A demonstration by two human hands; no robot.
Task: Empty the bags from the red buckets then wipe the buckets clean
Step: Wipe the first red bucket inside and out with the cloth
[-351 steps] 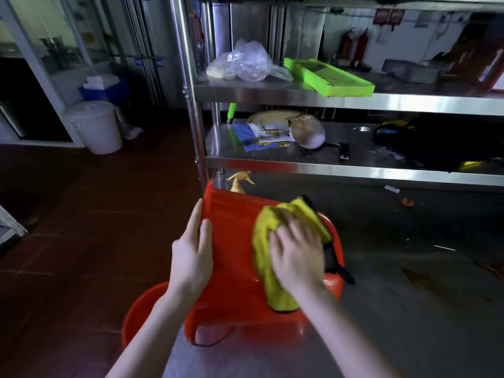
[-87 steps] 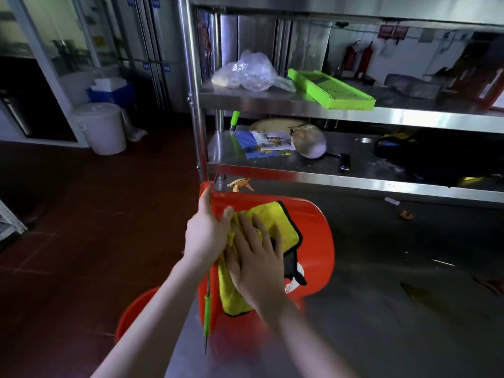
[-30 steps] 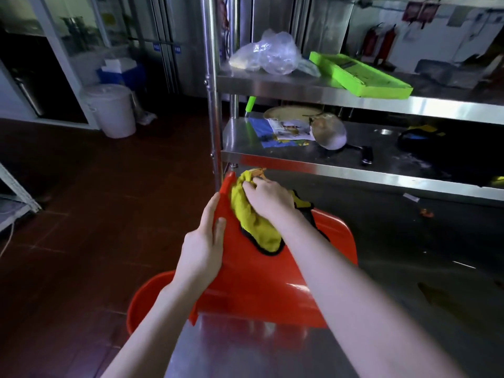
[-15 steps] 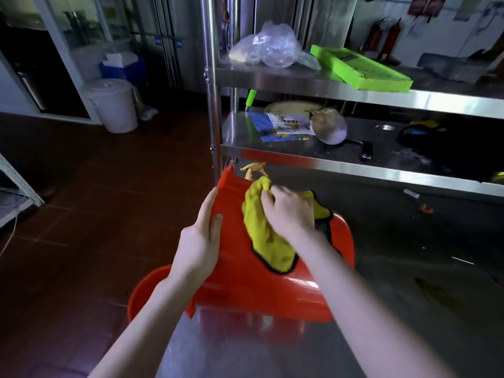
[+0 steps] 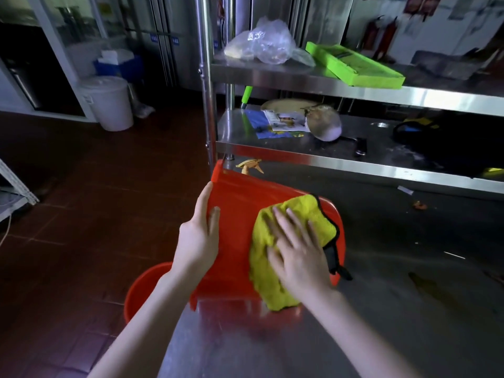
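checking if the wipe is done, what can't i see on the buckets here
Head view, the only one:
- Red bucket on its side: inside and far wall face away.
- Wall under the yellow cloth: covered by cloth and right hand.
- Second red bucket: mostly behind the left hand and forearm.

Overturned red plastic bucket [image 5: 240, 214]: smooth, glossy. Yellow black-edged cloth [image 5: 275, 236]: nubby, matt, looks like microfibre. Stainless steel table top [image 5: 395, 309]: brushed, dull sheen, smudged. Steel shelf rack [image 5: 381, 91]: bright, polished edges. Crumpled clear plastic bag [image 5: 261, 42]: thin, shiny. Lime-green plastic tray [image 5: 354, 66]: semi-matt. Dark red tiled floor [image 5: 81, 214]: matt.
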